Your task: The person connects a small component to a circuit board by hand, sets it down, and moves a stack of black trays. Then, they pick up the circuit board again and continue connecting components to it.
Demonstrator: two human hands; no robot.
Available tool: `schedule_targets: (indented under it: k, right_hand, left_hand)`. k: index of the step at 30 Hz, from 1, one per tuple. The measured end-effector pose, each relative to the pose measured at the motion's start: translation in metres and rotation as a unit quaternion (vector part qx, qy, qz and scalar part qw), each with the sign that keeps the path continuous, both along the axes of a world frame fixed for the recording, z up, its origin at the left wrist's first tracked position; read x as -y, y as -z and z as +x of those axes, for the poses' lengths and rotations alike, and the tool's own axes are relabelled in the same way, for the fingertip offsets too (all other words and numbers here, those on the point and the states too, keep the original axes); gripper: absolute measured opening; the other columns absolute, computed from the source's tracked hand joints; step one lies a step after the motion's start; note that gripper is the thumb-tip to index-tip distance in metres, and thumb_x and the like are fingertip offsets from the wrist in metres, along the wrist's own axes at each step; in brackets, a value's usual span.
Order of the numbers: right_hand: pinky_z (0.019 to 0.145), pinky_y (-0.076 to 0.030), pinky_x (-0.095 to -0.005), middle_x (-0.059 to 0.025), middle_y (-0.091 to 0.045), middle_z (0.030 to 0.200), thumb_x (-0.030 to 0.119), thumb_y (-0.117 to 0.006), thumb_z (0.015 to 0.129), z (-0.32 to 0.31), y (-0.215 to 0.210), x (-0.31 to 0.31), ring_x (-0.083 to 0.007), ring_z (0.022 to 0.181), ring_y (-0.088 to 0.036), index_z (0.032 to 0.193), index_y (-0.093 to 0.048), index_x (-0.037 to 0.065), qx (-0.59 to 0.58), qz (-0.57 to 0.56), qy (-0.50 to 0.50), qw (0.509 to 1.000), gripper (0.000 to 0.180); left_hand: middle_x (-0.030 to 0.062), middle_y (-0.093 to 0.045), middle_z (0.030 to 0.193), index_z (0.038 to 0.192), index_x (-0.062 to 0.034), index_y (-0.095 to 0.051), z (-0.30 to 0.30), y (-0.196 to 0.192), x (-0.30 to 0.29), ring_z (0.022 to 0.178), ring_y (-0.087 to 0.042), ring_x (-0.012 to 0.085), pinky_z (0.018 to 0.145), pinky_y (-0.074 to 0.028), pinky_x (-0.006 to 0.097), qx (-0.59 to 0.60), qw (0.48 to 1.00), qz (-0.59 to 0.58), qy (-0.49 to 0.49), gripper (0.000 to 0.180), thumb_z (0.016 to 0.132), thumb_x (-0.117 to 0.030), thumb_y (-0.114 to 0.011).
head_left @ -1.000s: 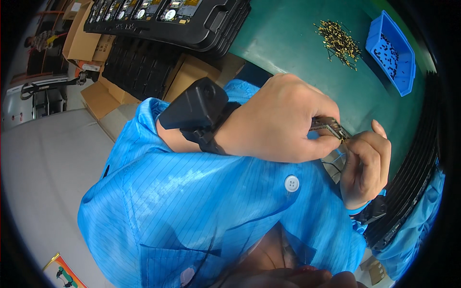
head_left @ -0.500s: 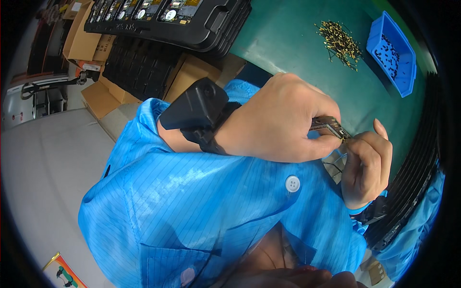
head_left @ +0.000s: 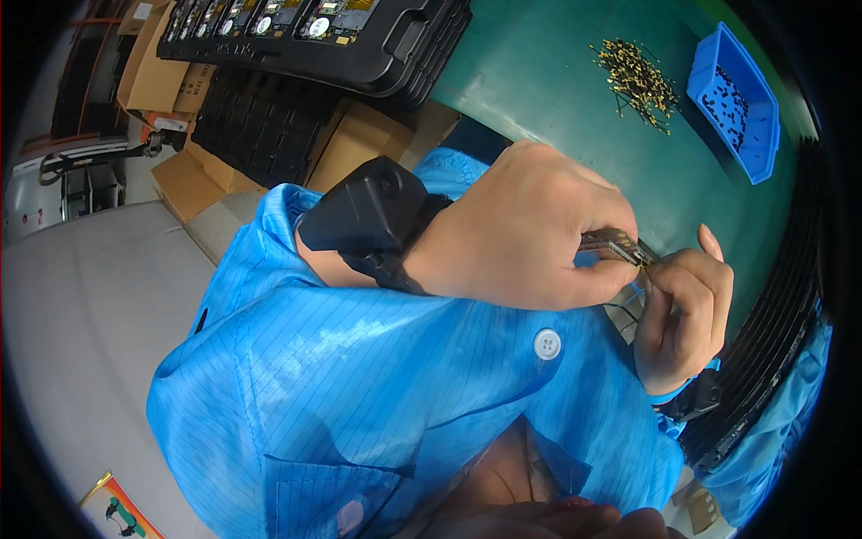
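My left hand (head_left: 530, 220) is closed on a small dark circuit board (head_left: 603, 241), pinching it between thumb and fingers. At the board's right-hand edge my right hand (head_left: 684, 310) has its thumb and index finger pressed together, with another finger raised. A tiny yellowish bit shows at those fingertips, too small to make out. Thin wires (head_left: 628, 305) show below the board, partly behind my hands. Farther off on the green table (head_left: 530, 63) lies a heap of short black leads with gold-coloured ends (head_left: 637, 83). Next to it, a blue plastic bin (head_left: 763, 135) holds small black pieces.
Stacked black trays (head_left: 404, 45) with several circuit boards stand at the far left. Beside and below them are another black tray (head_left: 256, 121) and open cardboard boxes (head_left: 193, 180). A black ribbed edge (head_left: 790, 269) runs along the right. Black devices are strapped to both my wrists.
The circuit board has tilted slightly in my left hand, showing more of its edge. Both hands have shifted only a little, still meeting at the board.
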State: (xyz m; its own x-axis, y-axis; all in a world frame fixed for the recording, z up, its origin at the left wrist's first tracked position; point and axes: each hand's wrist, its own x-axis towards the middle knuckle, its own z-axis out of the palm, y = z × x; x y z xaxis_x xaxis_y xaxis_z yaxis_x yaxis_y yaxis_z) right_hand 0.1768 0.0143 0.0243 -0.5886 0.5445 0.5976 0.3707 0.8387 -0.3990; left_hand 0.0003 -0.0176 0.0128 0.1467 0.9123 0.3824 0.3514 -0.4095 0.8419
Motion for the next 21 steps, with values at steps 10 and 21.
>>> schedule_targets:
  k: [10,21]
  right_hand:
    - [0.085,-0.041,-0.0455,-0.0110,-0.057,0.068,-0.001,-0.065,0.066,-0.0004,-0.0012,0.0004,-0.0193,0.063,-0.056,0.079,-0.056,-0.001,-0.030,-0.050,0.000,0.998,0.015]
    - [0.082,-0.043,-0.0431,-0.0119,-0.058,0.063,-0.005,-0.067,0.057,0.0010,-0.0026,0.0032,-0.0192,0.059,-0.058,0.081,-0.061,-0.005,-0.027,-0.049,-0.012,0.998,0.025]
  left_hand:
    - [0.0049,-0.052,0.055,0.065,-0.0064,-0.059,0.0005,-0.0012,0.0005,0.047,-0.051,0.0203,0.041,-0.037,0.029,-0.007,1.000,0.023,-0.007,0.010,0.062,-0.013,-0.066]
    - [0.0041,-0.052,0.054,0.065,-0.0070,-0.059,0.0035,0.0007,0.0017,0.046,-0.050,0.0184,0.039,-0.037,0.028,0.000,0.999,0.037,-0.010,0.009,0.061,-0.011,-0.066]
